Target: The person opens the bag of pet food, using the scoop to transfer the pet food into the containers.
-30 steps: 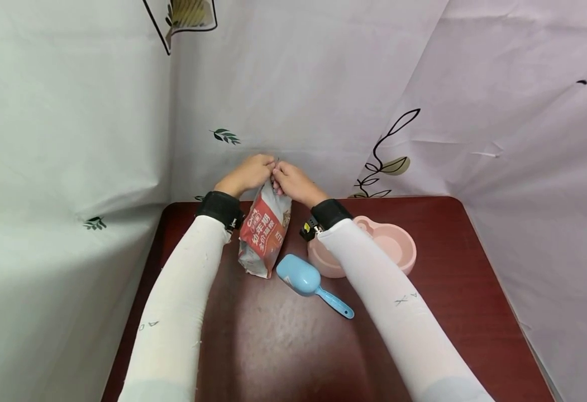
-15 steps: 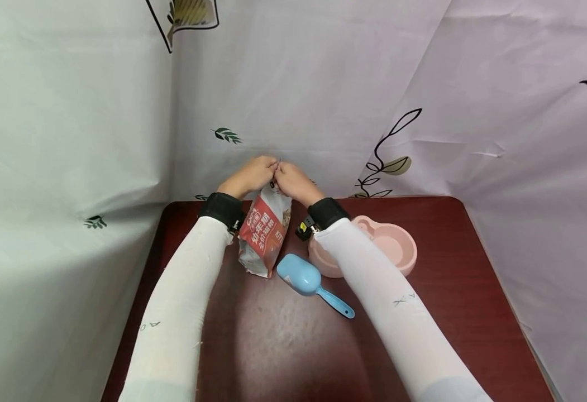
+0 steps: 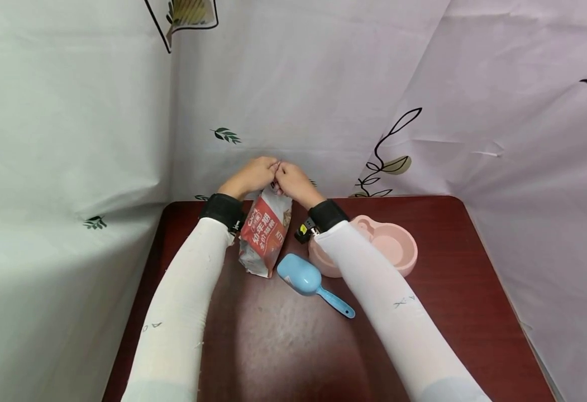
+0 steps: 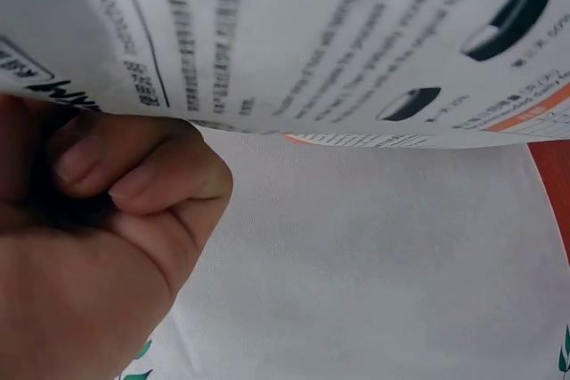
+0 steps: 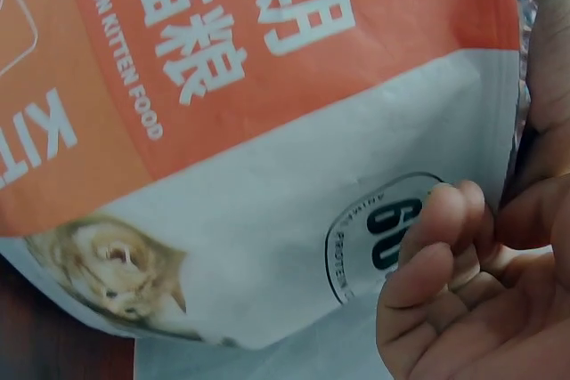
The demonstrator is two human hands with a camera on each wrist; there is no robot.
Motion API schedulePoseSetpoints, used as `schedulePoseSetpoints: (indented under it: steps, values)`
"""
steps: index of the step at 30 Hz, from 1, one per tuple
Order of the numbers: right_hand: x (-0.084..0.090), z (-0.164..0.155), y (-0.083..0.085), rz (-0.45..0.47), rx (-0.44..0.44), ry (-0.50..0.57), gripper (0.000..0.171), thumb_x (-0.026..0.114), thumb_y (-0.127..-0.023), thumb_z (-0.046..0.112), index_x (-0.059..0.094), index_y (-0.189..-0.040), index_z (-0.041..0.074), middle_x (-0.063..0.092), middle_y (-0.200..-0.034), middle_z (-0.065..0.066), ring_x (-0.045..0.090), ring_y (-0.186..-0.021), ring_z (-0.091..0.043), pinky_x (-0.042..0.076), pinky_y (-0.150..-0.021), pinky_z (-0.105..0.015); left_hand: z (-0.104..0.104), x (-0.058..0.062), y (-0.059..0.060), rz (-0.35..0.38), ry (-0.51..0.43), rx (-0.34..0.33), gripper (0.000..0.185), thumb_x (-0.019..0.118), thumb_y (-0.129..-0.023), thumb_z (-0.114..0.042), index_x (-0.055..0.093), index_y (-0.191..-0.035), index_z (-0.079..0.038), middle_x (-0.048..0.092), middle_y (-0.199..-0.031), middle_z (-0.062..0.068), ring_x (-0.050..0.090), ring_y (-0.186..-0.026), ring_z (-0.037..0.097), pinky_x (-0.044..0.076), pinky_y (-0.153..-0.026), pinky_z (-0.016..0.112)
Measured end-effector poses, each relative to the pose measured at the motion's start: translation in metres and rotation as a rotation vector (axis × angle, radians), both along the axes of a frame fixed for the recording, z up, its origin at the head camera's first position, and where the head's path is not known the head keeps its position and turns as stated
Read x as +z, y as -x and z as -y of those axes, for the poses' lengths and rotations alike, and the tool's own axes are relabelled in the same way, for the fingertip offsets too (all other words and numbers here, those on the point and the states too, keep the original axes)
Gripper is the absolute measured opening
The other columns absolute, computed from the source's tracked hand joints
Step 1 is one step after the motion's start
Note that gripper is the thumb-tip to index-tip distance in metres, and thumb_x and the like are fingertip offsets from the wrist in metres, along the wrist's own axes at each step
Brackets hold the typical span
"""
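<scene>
Gripping hands, head view: the left hand (image 3: 256,174) and right hand (image 3: 294,181) are meeting at the top of the food bag (image 3: 265,226), fingers curling in and pinching its edge; neither hand is lying nearer.
Bag, head view: it is standing on the table (image 3: 459,290) below the fingers, its long axis running from base up to both hands, tilting rightward.
Scoop and bowl, head view: the blue scoop (image 3: 300,275) is lying just right of the bag's base; the pink bowl (image 3: 396,248) is sitting farther right of the bag, the right sleeve (image 3: 399,321) partly covering it.
Left wrist view: fingers are curling against the bag's edge, shadow hiding their contact.
Right wrist view: thumb and forefinger are pinching the bag's ridged edge, the other fingers curling loosely; the frame is cutting off part of the hand.
</scene>
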State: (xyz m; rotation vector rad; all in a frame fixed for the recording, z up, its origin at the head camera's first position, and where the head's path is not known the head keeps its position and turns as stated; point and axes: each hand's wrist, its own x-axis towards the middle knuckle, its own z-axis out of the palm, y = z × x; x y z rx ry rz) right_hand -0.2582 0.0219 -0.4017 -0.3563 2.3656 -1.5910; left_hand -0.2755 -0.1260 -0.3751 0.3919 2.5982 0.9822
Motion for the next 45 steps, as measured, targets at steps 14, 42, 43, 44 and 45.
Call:
schedulePoseSetpoints:
  steps: [14,42,43,44,45]
  values:
    - [0.0,0.017,-0.005,0.317,-0.187,0.285,0.035,0.035,-0.112,0.032,0.056,-0.096,0.01,0.058,-0.072,-0.002,0.057,-0.055,-0.01,0.047,-0.052,-0.023,0.002,-0.012,-0.002,-0.037,-0.13,0.079,0.03,0.035,-0.111,-0.021,0.042,-0.084,-0.01,0.038,-0.08,0.007,0.044,-0.077,0.026,0.036,-0.075,0.034]
    - [-0.004,0.015,-0.004,0.294,-0.124,0.265,0.04,0.033,-0.113,0.029,0.061,-0.092,0.009,0.059,-0.071,0.0,0.056,-0.054,-0.01,0.046,-0.055,-0.024,0.006,-0.002,-0.008,0.007,-0.084,0.068,0.031,0.031,-0.109,-0.023,0.049,-0.089,-0.008,0.046,-0.088,0.011,0.045,-0.078,0.025,0.037,-0.076,0.035]
    - [-0.005,0.015,-0.004,0.28,-0.127,0.258,0.039,0.033,-0.113,0.028,0.06,-0.093,0.008,0.059,-0.072,-0.001,0.056,-0.054,-0.01,0.046,-0.055,-0.023,0.006,-0.002,-0.008,0.011,-0.077,0.072,0.032,0.031,-0.109,-0.025,0.049,-0.087,-0.009,0.046,-0.087,0.01,0.045,-0.076,0.023,0.038,-0.074,0.035]
    - [-0.005,0.015,-0.004,0.265,-0.131,0.25,0.038,0.034,-0.113,0.028,0.06,-0.094,0.008,0.058,-0.074,-0.002,0.056,-0.054,-0.01,0.046,-0.054,-0.023,0.006,-0.003,-0.008,0.018,-0.069,0.074,0.034,0.03,-0.109,-0.026,0.048,-0.085,-0.01,0.046,-0.084,0.009,0.044,-0.072,0.022,0.037,-0.072,0.034]
    - [-0.005,0.015,-0.004,0.256,-0.135,0.245,0.037,0.034,-0.113,0.027,0.06,-0.094,0.007,0.058,-0.075,-0.002,0.056,-0.055,-0.01,0.046,-0.054,-0.023,0.006,-0.002,-0.008,0.03,-0.067,0.074,0.036,0.03,-0.11,-0.026,0.046,-0.082,-0.01,0.043,-0.081,0.008,0.041,-0.068,0.021,0.036,-0.068,0.034]
